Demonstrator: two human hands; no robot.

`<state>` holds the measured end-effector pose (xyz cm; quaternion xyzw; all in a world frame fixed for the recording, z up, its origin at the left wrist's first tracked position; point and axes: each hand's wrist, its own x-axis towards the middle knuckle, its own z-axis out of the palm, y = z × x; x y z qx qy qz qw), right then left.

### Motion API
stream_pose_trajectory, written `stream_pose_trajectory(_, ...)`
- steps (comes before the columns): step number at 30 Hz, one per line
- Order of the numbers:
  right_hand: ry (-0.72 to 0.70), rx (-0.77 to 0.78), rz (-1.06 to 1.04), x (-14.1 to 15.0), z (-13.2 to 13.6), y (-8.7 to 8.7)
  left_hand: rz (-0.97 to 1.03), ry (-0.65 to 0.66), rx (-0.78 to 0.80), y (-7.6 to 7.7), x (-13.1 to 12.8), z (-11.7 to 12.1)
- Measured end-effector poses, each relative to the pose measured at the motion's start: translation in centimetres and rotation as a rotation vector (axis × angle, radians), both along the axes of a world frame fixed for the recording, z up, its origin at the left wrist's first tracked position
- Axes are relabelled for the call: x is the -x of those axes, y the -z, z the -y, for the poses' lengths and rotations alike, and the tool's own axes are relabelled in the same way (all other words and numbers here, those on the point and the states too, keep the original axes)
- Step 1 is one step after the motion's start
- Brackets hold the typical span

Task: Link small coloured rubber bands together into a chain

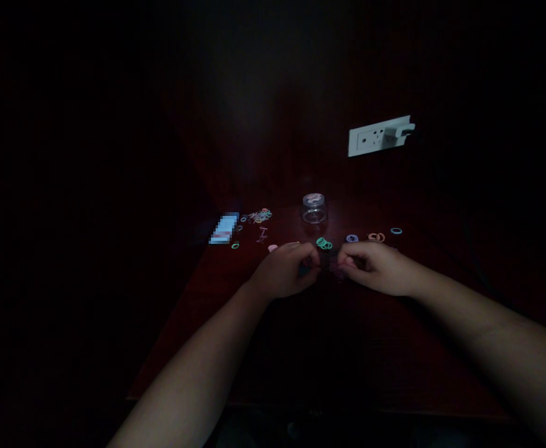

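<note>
My left hand (pixel 289 269) is closed, its thumb and fingers curled together over the dark red table. A bit of teal shows beneath its fingers; whether it is held I cannot tell. Facing it across a small gap, my right hand (pixel 373 264) is pinched, with its fingertips beside a dim purple cluster (pixel 337 269). Just beyond the gap lie green hair ties (pixel 324 243). Purple hair ties (pixel 352 239) and orange hair ties (pixel 376 237) sit behind my right hand, with a single blue hair tie (pixel 396 231) farther right. A pink piece (pixel 273 248) touches the outline of my left hand.
A clear lidded jar (pixel 314 209) stands at the back of the table (pixel 235 323). Left of it are a mixed pile of hair ties (pixel 260 216) and a lit phone (pixel 224 228). A wall socket (pixel 379 135) holds a plug. The surroundings are very dark.
</note>
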<state>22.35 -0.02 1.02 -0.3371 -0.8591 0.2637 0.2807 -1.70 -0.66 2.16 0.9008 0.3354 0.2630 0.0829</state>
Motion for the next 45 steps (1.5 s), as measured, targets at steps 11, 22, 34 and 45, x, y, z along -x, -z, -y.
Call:
stream_pose_trajectory(11,0.003,0.019,-0.004,-0.1,-0.2,0.1,0.059,-0.005,0.084,0.3,1.9,-1.3)
stream_pose_trajectory(22,0.021,0.009,0.021,0.5,0.2,0.0,0.141,-0.017,-0.053,0.0,0.2,-0.2)
stream_pose_trajectory(34,-0.042,0.085,-0.105,1.4,0.8,-0.3,0.226,0.090,-0.165,0.0,-1.3,0.7)
stream_pose_trajectory(45,0.005,0.022,-0.100,0.4,0.4,-0.1,0.262,0.039,-0.157,-0.1,-1.0,0.7)
